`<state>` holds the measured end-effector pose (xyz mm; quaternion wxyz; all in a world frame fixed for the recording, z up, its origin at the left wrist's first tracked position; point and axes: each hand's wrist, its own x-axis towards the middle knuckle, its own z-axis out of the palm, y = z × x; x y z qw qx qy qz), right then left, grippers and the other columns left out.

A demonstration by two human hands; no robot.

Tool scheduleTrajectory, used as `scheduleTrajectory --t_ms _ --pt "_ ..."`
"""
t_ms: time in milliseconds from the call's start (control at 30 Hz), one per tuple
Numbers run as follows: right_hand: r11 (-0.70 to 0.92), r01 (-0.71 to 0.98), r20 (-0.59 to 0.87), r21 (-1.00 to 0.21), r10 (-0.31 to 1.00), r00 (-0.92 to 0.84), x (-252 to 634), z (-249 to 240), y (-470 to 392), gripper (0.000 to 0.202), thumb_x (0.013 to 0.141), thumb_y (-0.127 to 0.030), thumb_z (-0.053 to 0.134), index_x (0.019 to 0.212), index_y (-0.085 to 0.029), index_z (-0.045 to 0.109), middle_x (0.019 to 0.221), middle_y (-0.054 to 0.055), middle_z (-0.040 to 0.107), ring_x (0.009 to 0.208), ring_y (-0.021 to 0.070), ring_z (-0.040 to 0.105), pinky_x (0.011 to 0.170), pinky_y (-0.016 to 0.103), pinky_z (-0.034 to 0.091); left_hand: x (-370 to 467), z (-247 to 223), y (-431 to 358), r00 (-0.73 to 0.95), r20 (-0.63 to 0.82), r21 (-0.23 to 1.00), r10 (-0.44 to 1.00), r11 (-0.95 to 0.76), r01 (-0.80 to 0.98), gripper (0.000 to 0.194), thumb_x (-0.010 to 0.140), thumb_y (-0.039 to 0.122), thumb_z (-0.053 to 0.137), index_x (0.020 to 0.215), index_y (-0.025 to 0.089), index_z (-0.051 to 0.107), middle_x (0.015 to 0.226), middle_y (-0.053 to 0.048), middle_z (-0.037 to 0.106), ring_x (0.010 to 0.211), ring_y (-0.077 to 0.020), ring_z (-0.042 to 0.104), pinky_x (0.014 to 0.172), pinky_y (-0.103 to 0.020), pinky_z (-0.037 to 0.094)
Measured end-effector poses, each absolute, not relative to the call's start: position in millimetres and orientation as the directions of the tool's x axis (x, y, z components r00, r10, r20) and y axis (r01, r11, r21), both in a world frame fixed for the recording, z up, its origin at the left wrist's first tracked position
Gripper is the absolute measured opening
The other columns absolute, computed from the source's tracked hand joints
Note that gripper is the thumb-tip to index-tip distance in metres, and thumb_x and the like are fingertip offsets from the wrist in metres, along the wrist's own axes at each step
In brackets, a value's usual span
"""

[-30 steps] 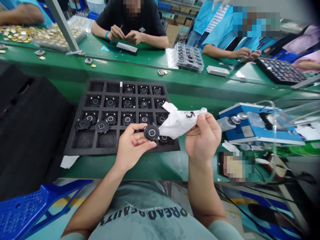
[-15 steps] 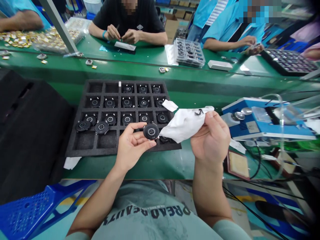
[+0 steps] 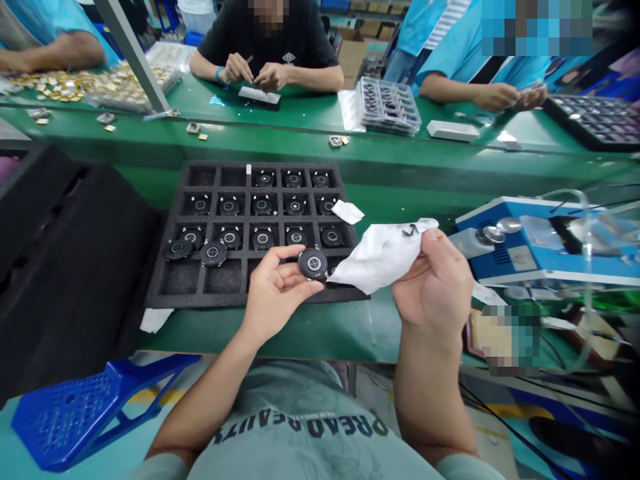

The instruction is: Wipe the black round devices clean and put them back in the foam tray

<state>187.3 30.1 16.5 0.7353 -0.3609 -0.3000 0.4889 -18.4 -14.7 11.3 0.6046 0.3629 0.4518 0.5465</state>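
My left hand (image 3: 275, 293) holds a round black watch body (image 3: 313, 264) by its edge between thumb and fingers, its sensor side up. In my right hand (image 3: 434, 280) is a crumpled white cloth (image 3: 383, 257) with a black mark, pinched at its upper corner. The cloth's left tip touches or nearly touches the watch body's lower right edge. Behind both hands lies a black foam tray (image 3: 173, 267) with several watch bodies in its compartments. Two of them (image 3: 213, 253) (image 3: 179, 250) rest tilted over dividers at the tray's left part.
Black foam blocks (image 3: 65, 267) stand at the left. A blue machine (image 3: 540, 260) and a bottle (image 3: 467, 241) are at the right, near a pad (image 3: 487, 333). Across the bench, people work beside a clear compartment box (image 3: 389, 107). A blue stool (image 3: 95, 407) is below left.
The whole view has shifted, so that most things appear slightly farther right. Both hands keep their holds, and the cloth remains beside the watch body.
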Motion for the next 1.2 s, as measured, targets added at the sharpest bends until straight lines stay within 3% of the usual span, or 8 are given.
scheduleTrajectory --t_ms 100,200,367,633,833,967,1067,1200 --pt "0.209 -0.562 -0.017 -0.8 0.929 0.37 197.1 10.3 30.8 0.011 0.092 -0.022 0.069 0.084 -0.018 0.077 0.083 0.0 0.076 0.075 0.0105 0.073 0.074 0.019 0.062 -13.6 10.4 -17.8 -0.005 -0.097 0.97 0.995 0.093 -0.225 0.055 0.07 0.021 0.091 0.117 0.02 0.063 0.092 -0.003 0.082 0.082 -0.0189 0.078 0.079 -0.03 0.062" --pt "0.164 -0.611 -0.129 -0.775 0.905 0.406 209.8 1.8 31.4 0.023 0.098 -0.018 0.06 0.085 -0.018 0.079 0.088 0.003 0.08 0.082 0.0134 0.077 0.078 0.022 0.064 -21.6 15.6 -19.7 -0.072 0.028 0.998 0.997 -0.024 0.05 0.048 0.075 0.022 0.087 0.118 0.023 0.067 0.095 -0.002 0.082 0.081 -0.0182 0.075 0.075 -0.029 0.057" --pt "0.161 -0.649 -0.155 -0.743 0.903 0.401 224.5 -14.2 30.2 0.019 0.099 -0.022 0.06 0.092 -0.018 0.078 0.093 0.002 0.082 0.09 0.0127 0.079 0.084 0.022 0.065 -55.5 29.3 -9.0 -0.239 0.232 0.899 0.943 -0.114 0.424 0.049 0.074 0.021 0.088 0.118 0.026 0.07 0.094 0.0 0.078 0.081 -0.0179 0.065 0.069 -0.029 0.044" --pt "0.114 -0.715 -0.24 -0.69 0.896 0.374 223.3 -3.9 27.9 0.025 0.1 -0.017 0.053 0.094 -0.016 0.077 0.087 0.001 0.082 0.084 0.0108 0.078 0.081 0.02 0.065 -23.6 28.2 24.1 0.04 0.065 0.822 0.997 -0.076 0.565 0.047 0.081 0.02 0.082 0.124 0.023 0.064 0.105 -0.004 0.078 0.095 -0.0239 0.066 0.09 -0.038 0.048" --pt "0.141 -0.687 -0.146 -0.713 0.929 0.341 220.8 -5.6 24.3 0.006 0.092 -0.022 0.07 0.088 -0.02 0.074 0.087 -0.003 0.081 0.084 0.011 0.078 0.081 0.019 0.064 -18.1 32.9 33.4 0.16 0.185 0.495 0.97 -0.232 0.837 0.04 0.088 0.027 0.079 0.125 0.016 0.069 0.122 -0.012 0.071 0.116 -0.0331 0.058 0.104 -0.048 0.048" --pt "0.065 -0.674 -0.143 -0.736 0.958 0.249 211.5 -9.2 27.5 0.012 0.086 -0.031 0.079 0.086 -0.021 0.073 0.085 -0.001 0.08 0.088 0.0168 0.078 0.083 0.027 0.065 -24.6 35.4 26.6 0.154 0.243 0.49 0.958 -0.258 0.832 0.051 0.087 0.032 0.08 0.134 0.018 0.065 0.126 -0.012 0.068 0.118 -0.0334 0.058 0.105 -0.049 0.049" --pt "0.01 -0.669 -0.154 -0.744 0.97 0.186 204.5 -4.4 26.7 0.016 0.084 -0.035 0.08 0.086 -0.021 0.073 0.081 0.0 0.078 0.091 0.0217 0.078 0.084 0.033 0.065 -13.8 38.0 13.1 0.166 0.291 0.643 0.942 -0.321 0.695 0.044 0.092 0.035 0.074 0.133 0.021 0.065 0.125 -0.009 0.07 0.107 -0.0264 0.063 0.096 -0.041 0.052" --pt "0.003 -0.658 -0.123 -0.753 0.982 0.146 198.1 8.5 21.4 0.017 0.086 -0.038 0.078 0.087 -0.022 0.072 0.082 -0.001 0.079 0.089 0.0219 0.078 0.083 0.034 0.065 18.7 38.2 5.1 0.203 0.178 0.864 0.963 -0.252 0.436 0.032 0.093 0.038 0.07 0.119 0.02 0.071 0.114 -0.008 0.074 0.089 -0.0202 0.063 0.079 -0.033 0.05"
